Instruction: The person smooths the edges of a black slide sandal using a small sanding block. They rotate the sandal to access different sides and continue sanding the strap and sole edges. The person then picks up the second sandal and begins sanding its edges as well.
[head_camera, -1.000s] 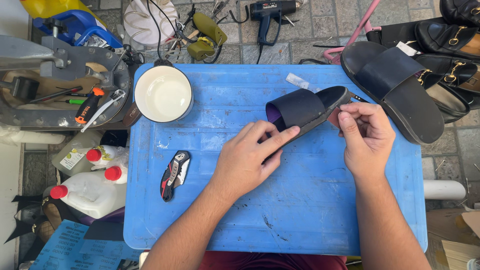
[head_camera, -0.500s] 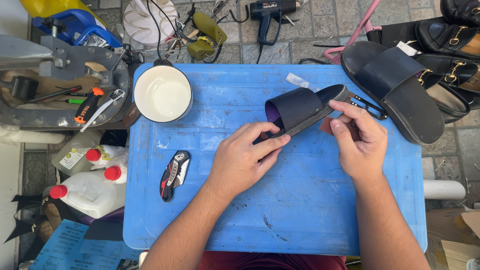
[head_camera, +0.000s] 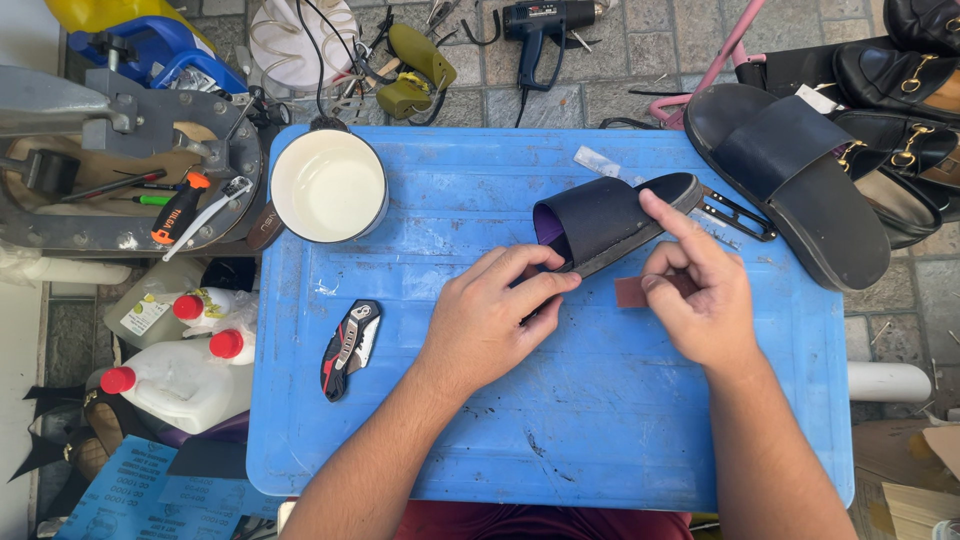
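Dark slide sandal (head_camera: 610, 222) tilted on edge, toward far right of blue surface (head_camera: 600, 440). Left hand (head_camera: 490, 320): grip closed on sandal's strap end, thumb and fingers pinching sole edge. Right hand (head_camera: 700, 300): index finger on sandal's heel end, grip pinching small brown piece (head_camera: 630, 291). White bowl (head_camera: 328, 186) at far left corner, inside bare. Folding knife (head_camera: 350, 347) near left edge.

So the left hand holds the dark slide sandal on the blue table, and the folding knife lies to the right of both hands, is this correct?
Not quite. The head view shows the folding knife lying to the left of both hands, near the left hand. The rest stands: that hand holds the dark slide sandal on the blue table.
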